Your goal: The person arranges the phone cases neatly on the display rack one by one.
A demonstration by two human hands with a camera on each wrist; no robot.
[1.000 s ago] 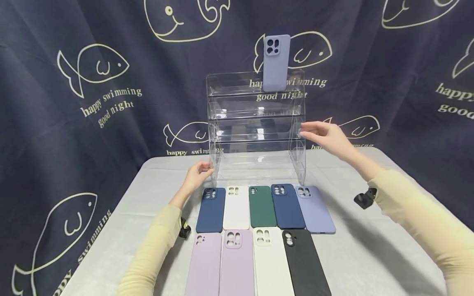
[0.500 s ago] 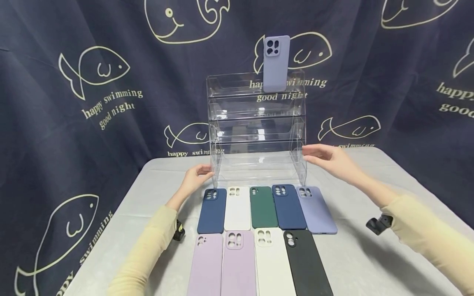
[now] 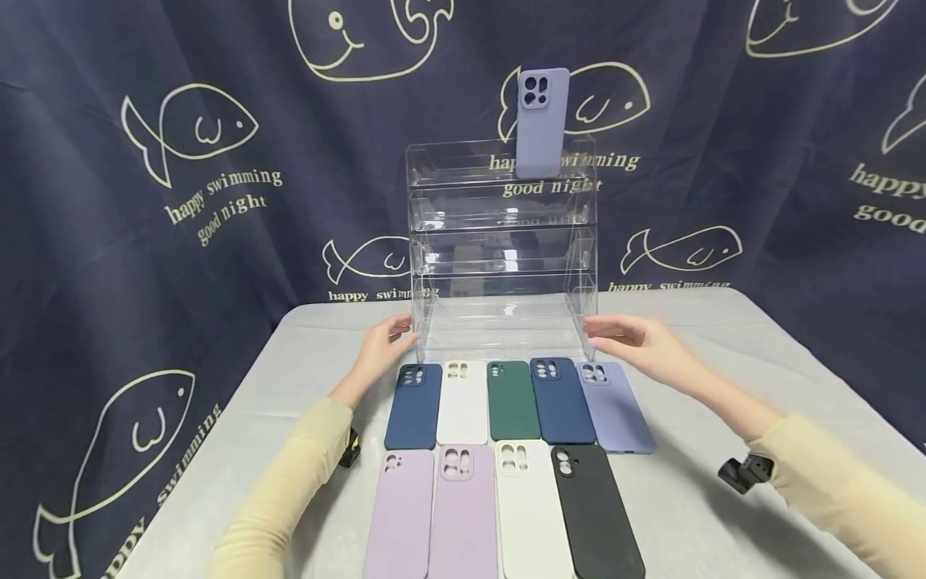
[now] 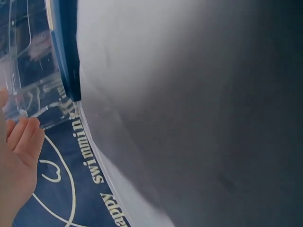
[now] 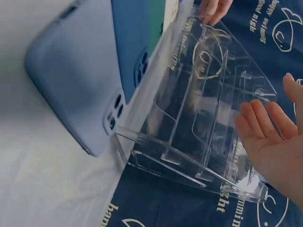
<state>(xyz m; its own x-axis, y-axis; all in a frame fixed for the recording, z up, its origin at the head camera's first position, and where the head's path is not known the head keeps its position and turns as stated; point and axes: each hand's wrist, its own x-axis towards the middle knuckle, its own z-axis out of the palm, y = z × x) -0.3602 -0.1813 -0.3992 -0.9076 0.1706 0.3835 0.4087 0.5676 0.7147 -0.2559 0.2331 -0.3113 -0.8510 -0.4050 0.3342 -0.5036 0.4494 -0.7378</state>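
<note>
Head view: the clear rack (image 3: 499, 331) stands up between your hands, its shelves (image 3: 499, 231) running from side to side. Your left hand (image 3: 381, 346) and right hand (image 3: 646, 344) are about equally near its low edges, thumbs and fingers apart; touching is hard to tell.

Wears a plain cream left sleeve (image 3: 289, 482) and matching right sleeve (image 3: 839, 486), both long. Leaves left hand (image 3: 379, 343) and right hand (image 3: 646, 347) bare. Carries compact black left wrist camera (image 3: 350, 450) and blocky black right wrist camera (image 3: 745, 473).
</note>
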